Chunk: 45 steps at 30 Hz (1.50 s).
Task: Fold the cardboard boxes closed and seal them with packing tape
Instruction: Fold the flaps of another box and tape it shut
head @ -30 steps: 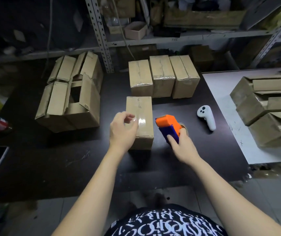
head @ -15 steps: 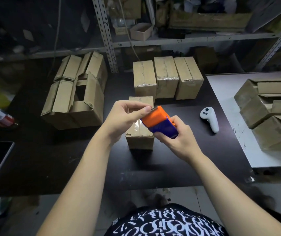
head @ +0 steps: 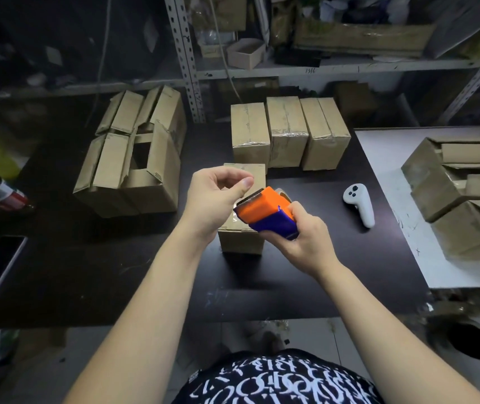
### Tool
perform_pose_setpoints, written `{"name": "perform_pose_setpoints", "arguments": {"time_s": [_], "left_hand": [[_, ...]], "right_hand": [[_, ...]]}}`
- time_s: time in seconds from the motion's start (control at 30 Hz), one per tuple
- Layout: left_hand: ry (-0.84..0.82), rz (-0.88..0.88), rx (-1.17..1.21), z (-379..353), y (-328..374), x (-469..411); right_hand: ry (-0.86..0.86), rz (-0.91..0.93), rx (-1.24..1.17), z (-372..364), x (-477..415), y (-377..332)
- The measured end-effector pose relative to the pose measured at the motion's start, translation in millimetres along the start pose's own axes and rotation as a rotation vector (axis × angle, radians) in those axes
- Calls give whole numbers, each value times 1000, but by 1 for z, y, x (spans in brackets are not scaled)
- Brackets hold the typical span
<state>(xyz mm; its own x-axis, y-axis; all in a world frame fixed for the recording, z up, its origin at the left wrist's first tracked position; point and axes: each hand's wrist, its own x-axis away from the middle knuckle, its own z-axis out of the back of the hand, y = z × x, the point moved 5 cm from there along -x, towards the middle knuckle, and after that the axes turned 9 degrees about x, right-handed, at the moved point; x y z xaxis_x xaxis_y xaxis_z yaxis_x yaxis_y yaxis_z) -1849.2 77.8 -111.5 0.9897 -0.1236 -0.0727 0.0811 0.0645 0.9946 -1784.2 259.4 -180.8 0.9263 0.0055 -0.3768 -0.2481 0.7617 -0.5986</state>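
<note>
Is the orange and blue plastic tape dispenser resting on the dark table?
No, the right hand grips the orange and blue tape dispenser above a small brown cardboard box.

1. We see a tape dispenser (head: pixel 265 212) that is bright orange on top and deep blue below.
2. We find the sealed cardboard box (head: pixel 240 242) a plain tan brown.
3. We note a white controller (head: pixel 359 207).
4. We see a black table (head: pixel 116 272) and a white side table (head: pixel 402 228).
5. We make out a black shirt (head: pixel 276 380) patterned all over with white lettering.
</note>
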Motion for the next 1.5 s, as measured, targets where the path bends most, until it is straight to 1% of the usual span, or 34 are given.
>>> {"name": "perform_pose_setpoints", "arguments": {"time_s": [0.17, 0.3, 0.37, 0.43, 0.5, 0.6, 0.73, 0.83, 0.87, 0.9, 0.97, 1.0, 1.03, 1.07, 1.13, 1.23, 1.33, 1.37, 1.43, 1.5], "left_hand": [[23, -56, -88, -9, -3, 2], [41, -17, -110, -16, -9, 8], [91, -71, -71, -9, -2, 6], [141, -162, -56, 11, 14, -2], [106, -219, -110, 26, 29, -10], [-9, -236, -183, 17, 34, -7], [-59, -275, -204, 8, 27, -2], [-145, -366, -216, -1, 28, 6], [-177, -398, -224, -9, 29, 12], [-191, -421, -220, -18, 29, 18], [-146, -438, -157, -26, 31, 26], [-116, -448, -121, -24, 33, 27], [-96, -455, -99, -20, 35, 27], [-85, -451, -92, -15, 36, 25], [-80, -375, -70, -5, 31, 22], [-48, -215, 36, 0, 16, 23], [-48, -124, 127, 1, 7, 27], [-62, -99, 153, 2, 5, 28], [-87, -66, 199, 4, 4, 30], [-93, -54, 210, 5, 4, 32]], "right_hand": [[-14, -19, 4, -9, 7, 16], [-39, -45, 9, -15, 9, 23], [-61, -111, 25, -16, 14, 35], [-95, -216, 48, -15, 29, 54], [-136, -311, 71, -15, 46, 72], [-184, -407, 122, -19, 52, 81], [-191, -547, 132, -17, 45, 80], [-186, -638, 132, -16, 40, 77], [-174, -681, 107, -15, 34, 76], [-155, -773, 45, -15, 29, 80], [-106, -1051, -169, -14, 29, 94], [-97, -1161, -199, -11, 34, 101], [-98, -1179, -121, -7, 40, 107], [-103, -1134, 5, -3, 45, 111], [-116, -965, 210, -3, 52, 110], [-178, -742, 371, -23, 61, 106], [-272, -552, 484, -46, 69, 110], [-270, -507, 480, -50, 71, 112], [-223, -474, 466, -49, 73, 113], [-91, -462, 490, -40, 73, 107]]}}
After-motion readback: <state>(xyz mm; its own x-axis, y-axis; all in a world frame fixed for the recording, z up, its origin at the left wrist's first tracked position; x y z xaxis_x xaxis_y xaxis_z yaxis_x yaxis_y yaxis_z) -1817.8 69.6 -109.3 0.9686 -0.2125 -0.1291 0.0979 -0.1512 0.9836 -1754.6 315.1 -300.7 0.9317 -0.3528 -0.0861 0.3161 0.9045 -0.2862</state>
